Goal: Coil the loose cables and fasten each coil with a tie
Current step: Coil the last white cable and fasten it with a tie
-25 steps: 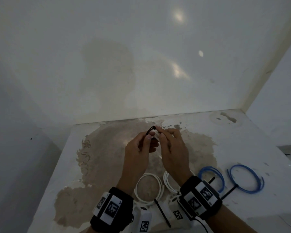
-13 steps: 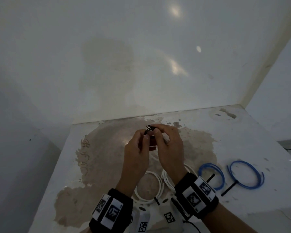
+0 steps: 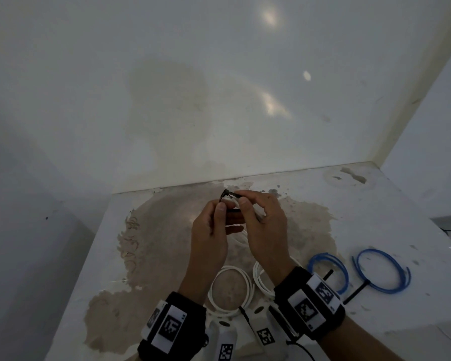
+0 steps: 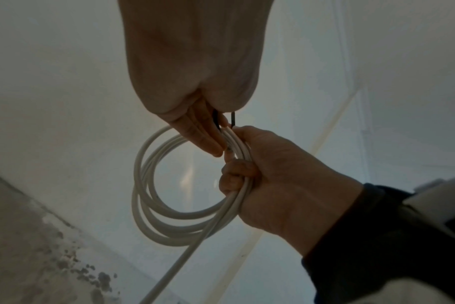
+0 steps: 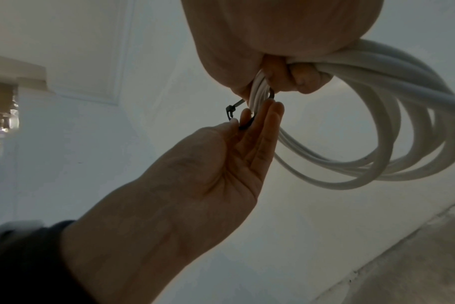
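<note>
Hands raised mid-bench (image 3: 375, 217), back wall near. Right hand (image 3: 264, 225) grips white coil (image 4: 169, 205), loop hanging downward; left hand (image 3: 210, 230) pinches black tie (image 5: 230, 112) around it.

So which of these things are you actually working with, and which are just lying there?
In use:
- held white coil, gripped by the right hand
- black tie, partly round it, pinched by the left hand

Lying on the table, probably finished:
- first white coil and second white coil
- left blue coil and right blue coil
</note>
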### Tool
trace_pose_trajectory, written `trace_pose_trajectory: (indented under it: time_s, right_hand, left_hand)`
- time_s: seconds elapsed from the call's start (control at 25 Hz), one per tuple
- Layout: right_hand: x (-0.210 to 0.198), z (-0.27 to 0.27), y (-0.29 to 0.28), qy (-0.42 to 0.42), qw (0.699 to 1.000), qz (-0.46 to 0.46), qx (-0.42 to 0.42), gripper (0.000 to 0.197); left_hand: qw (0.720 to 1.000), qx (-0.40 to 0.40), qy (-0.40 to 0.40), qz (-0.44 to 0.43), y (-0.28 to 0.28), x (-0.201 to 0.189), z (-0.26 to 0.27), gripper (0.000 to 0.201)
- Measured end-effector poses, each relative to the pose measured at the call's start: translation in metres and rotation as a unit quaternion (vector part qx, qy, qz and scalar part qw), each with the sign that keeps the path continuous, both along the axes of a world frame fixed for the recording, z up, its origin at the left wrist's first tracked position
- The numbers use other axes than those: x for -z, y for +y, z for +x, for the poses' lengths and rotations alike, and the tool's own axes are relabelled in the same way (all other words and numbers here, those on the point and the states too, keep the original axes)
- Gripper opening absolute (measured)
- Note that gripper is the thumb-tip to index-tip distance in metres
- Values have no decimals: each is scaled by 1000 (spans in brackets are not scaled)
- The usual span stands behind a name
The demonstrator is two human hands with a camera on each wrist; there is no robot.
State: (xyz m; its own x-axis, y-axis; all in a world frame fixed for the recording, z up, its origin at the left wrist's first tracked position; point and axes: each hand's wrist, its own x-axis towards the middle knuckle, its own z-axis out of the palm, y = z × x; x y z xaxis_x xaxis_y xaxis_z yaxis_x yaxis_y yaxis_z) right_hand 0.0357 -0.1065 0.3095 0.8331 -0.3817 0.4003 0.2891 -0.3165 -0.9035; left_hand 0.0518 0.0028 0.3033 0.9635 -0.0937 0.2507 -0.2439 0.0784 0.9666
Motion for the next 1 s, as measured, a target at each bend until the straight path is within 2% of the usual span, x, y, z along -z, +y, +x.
trace_pose_trajectory:
  time_s: [0.24, 0.48, 0.72, 1.0]
  right_hand:
    - [-1, -1, 1, -9, 1000, -5, -11, 21]
    - [7, -4, -1, 1, 1000, 10, -25, 18]
    - [8, -5, 1, -1, 999, 26, -41, 21]
    - [16, -5, 5, 4, 995, 73, -61, 16]
  left_hand:
    - [1000, 8, -8, 27, 3, -2, -1, 29]
    - [976, 56, -51, 203, 13, -11, 2, 29]
    - [970, 42, -56, 232, 11, -19, -1, 40]
    - [956, 28, -84, 281, 18, -28, 3, 37]
